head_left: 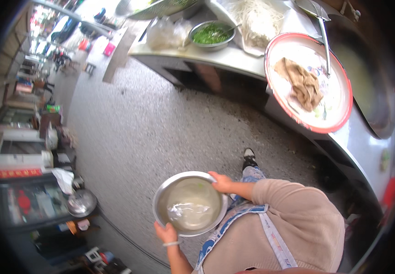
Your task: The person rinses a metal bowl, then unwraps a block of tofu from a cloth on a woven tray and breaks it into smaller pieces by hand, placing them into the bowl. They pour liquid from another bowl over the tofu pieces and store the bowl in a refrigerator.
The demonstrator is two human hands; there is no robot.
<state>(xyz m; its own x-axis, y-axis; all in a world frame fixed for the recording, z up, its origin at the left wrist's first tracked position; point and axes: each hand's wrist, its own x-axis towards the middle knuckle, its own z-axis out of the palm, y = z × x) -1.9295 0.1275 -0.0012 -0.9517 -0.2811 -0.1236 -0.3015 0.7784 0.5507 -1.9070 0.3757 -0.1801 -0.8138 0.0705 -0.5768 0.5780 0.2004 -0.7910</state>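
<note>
In front of my body I carry a round stainless steel basin (159, 201) with cloudy, pale liquid in it. Light glints off the liquid's surface. My left hand (165, 232), with a pale bangle at its wrist, grips the rim on the lower left side. On the opposite side, the fingers of my right hand (221, 182) are closed round the rim. The basin hangs over the grey pavement (115, 132), apart from the counter.
A counter (161, 57) runs along the far and right side. On it are a red-rimmed enamel basin (308, 125) with a brown cloth (303, 86), a bowl of chopped greens (210, 34), white noodle-like strands (258, 20) and a large wok (366, 77). A glass-fronted case (28, 201) stands left.
</note>
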